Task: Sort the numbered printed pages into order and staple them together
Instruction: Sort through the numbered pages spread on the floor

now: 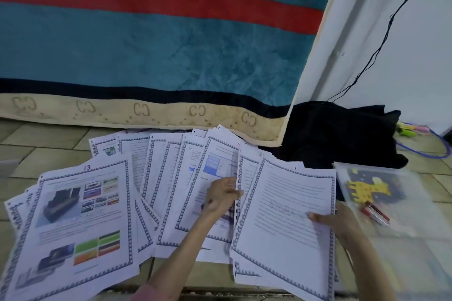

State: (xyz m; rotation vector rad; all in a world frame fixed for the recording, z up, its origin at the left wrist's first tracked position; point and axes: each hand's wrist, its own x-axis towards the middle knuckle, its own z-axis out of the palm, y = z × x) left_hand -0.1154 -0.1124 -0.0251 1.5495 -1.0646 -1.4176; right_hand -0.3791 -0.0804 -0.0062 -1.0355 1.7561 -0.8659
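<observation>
- Pages (156,193) lie fanned across the tiled floor (44,139): thin, limp, apt to slide over each other, so you'd best pinch one at an edge.
- Each sheet is white with a blue patterned border; one at the left is marked 13.
- Your right hand (340,222) pinches a text sheet (288,212) by its right edge.
- Your left hand (221,194) rests on the middle sheets, fingers loosely bent; whether it holds one, you can't tell.

Left hand (221,197) fingers curled; right hand (338,221) thumb extended leftward.
</observation>
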